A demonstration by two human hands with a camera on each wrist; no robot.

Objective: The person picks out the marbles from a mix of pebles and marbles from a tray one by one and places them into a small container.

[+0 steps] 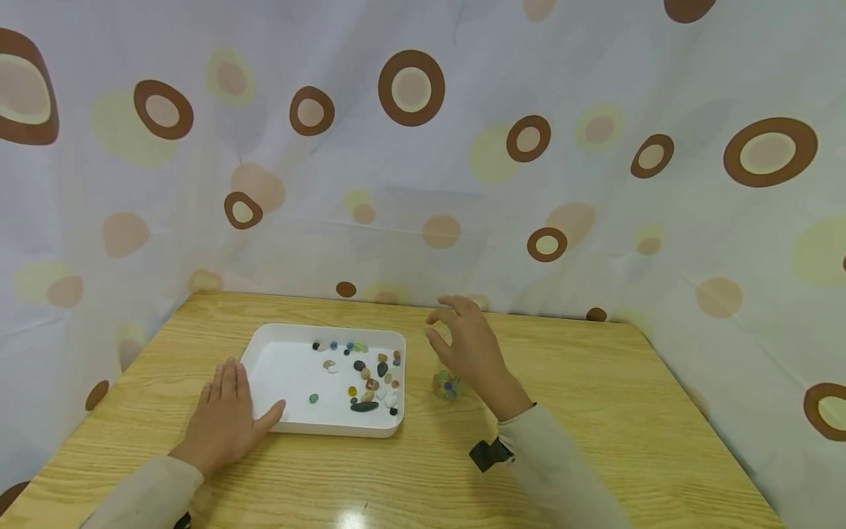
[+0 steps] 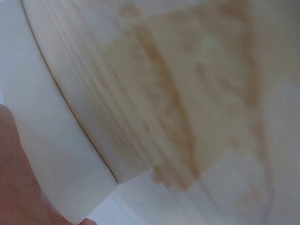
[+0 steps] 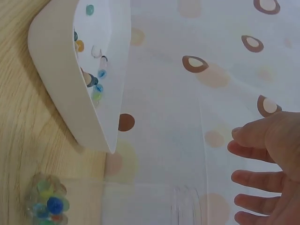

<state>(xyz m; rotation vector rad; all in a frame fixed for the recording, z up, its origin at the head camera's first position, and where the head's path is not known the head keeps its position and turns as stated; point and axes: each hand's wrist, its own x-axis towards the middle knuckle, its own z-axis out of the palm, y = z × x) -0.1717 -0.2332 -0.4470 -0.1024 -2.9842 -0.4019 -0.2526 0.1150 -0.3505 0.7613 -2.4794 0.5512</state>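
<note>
My left hand (image 1: 225,411) rests along the left end of a white rectangular tray (image 1: 291,427), fingers straight and thumb over its front rim. In the left wrist view, part of that hand (image 2: 18,173) lies against the tray's white wall (image 2: 65,140). My right hand (image 1: 469,345) is above a clear jar (image 3: 136,201), its fingers loosely bent and nothing visible between them. Inside the jar, glass marbles (image 1: 448,386) sit at the bottom. The right wrist view shows the fingers (image 3: 258,180) spread beyond the jar's open mouth.
Small stones and marbles lie mostly in the tray's right half, among them a long dark stone (image 1: 364,406). One green stone (image 1: 313,398) lies apart toward the left. Behind the wooden table (image 1: 423,485) hangs a patterned curtain (image 1: 423,169).
</note>
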